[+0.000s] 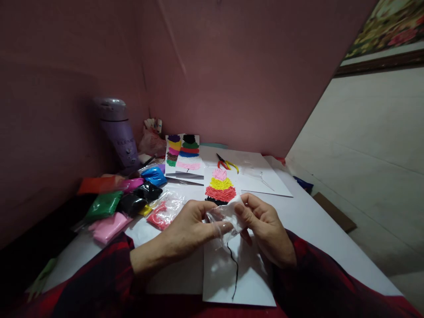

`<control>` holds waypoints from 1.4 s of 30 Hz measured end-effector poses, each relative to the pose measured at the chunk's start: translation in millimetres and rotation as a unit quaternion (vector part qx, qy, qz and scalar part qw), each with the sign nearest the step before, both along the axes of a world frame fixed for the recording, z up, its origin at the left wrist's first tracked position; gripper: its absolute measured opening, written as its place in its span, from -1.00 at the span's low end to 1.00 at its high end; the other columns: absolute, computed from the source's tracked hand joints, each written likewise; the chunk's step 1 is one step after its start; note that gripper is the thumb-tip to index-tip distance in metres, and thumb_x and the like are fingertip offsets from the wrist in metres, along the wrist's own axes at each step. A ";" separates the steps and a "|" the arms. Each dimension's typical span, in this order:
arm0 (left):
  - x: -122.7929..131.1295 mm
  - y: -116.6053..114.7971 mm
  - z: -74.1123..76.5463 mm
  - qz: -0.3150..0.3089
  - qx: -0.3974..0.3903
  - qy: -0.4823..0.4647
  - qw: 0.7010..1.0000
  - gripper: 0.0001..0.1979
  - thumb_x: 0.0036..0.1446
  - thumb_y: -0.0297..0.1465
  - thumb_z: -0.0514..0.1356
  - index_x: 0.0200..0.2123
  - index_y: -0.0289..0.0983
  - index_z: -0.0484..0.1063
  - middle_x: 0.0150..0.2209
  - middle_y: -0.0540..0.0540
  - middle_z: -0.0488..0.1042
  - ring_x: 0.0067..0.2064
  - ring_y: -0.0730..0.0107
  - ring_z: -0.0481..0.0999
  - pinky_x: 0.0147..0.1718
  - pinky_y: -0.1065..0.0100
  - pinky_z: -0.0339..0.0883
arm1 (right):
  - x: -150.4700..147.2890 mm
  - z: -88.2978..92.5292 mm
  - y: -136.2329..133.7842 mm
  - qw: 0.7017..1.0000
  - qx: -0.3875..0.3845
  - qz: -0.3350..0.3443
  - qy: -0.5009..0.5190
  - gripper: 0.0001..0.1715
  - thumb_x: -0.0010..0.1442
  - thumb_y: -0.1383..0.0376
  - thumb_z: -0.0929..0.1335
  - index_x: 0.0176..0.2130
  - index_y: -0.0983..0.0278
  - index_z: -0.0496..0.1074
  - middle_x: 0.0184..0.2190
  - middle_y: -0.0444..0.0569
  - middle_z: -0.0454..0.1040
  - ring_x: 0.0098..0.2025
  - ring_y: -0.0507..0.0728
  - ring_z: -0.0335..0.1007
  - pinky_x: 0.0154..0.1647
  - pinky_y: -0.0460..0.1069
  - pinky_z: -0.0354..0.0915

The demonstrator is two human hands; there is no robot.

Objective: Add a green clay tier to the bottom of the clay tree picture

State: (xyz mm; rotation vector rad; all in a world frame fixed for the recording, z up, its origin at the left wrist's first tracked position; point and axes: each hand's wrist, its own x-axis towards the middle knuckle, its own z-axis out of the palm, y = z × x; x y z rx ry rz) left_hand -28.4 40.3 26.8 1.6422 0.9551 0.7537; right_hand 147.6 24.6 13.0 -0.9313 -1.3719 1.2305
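Between both hands is a clear plastic packet of white clay. My left hand pinches the loose clear side of the packet, thumb and fingers closed. On the other side, my right hand grips the white part with thumb and fingertips. Below them lies a white card with a thin black curved line on its lower half. Its upper part carries textured bands of pink, yellow, red and black clay; the hands partly cover the black band.
Colored clay packets are heaped at the left, with an opened red packet nearer. A sample card leans behind. Red-and-yellow pliers lie on a white board. A purple bottle stands by the wall.
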 end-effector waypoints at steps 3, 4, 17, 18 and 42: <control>0.9 0.4 0.7 0.005 -0.012 0.000 1.000 -0.80 0.02 -0.26 0.26 -0.44 -0.30 0.51 -0.56 0.02 0.40 -0.54 0.50 0.28 -0.57 0.49 0.11 | -0.1 0.4 0.2 1.000 0.000 0.007 0.000 -0.63 0.18 0.03 0.35 -0.38 0.29 0.32 -0.64 -0.23 0.27 -0.70 -0.10 0.01 -0.76 -0.19 -0.07; 1.3 0.7 1.3 0.005 -0.029 -0.010 1.000 -0.79 0.01 -0.26 0.27 -0.45 -0.31 0.50 -0.58 0.03 0.39 -0.55 0.51 0.28 -0.57 0.49 0.11 | -0.3 0.5 0.2 1.000 0.001 0.006 -0.001 -0.63 0.18 0.03 0.35 -0.37 0.29 0.32 -0.64 -0.23 0.27 -0.70 -0.10 0.01 -0.76 -0.19 -0.07; 1.3 0.5 7.1 -0.044 -0.128 -0.052 0.989 -0.83 -0.08 -0.37 0.30 -0.42 -0.34 0.44 -0.56 0.04 0.40 -0.56 0.55 0.28 -0.57 0.49 0.13 | -1.9 0.7 -1.5 0.999 0.002 -0.027 -0.020 -0.61 0.15 0.01 0.35 -0.37 0.29 0.33 -0.71 -0.28 0.20 -0.75 -0.11 -0.04 -0.78 -0.19 -0.09; 1.7 0.2 6.4 -0.045 -0.130 -0.055 0.989 -0.83 -0.08 -0.37 0.30 -0.42 -0.34 0.44 -0.55 0.04 0.40 -0.55 0.54 0.29 -0.56 0.49 0.13 | -2.7 0.6 -1.8 1.000 -0.002 -0.025 -0.018 -0.61 0.15 0.01 0.35 -0.36 0.29 0.32 -0.71 -0.28 0.21 -0.75 -0.11 -0.04 -0.79 -0.19 -0.09; 4.5 0.3 3.9 -0.038 -0.152 -0.078 0.985 -0.77 -0.12 -0.29 0.33 -0.47 -0.35 0.44 -0.56 -0.02 0.45 -0.58 0.54 0.31 -0.61 0.50 0.13 | -3.3 0.5 -4.5 0.995 0.057 -0.054 -0.067 -0.66 0.22 0.04 0.30 -0.32 0.28 0.35 -0.62 -0.20 0.34 -0.69 -0.06 0.10 -0.72 -0.13 0.07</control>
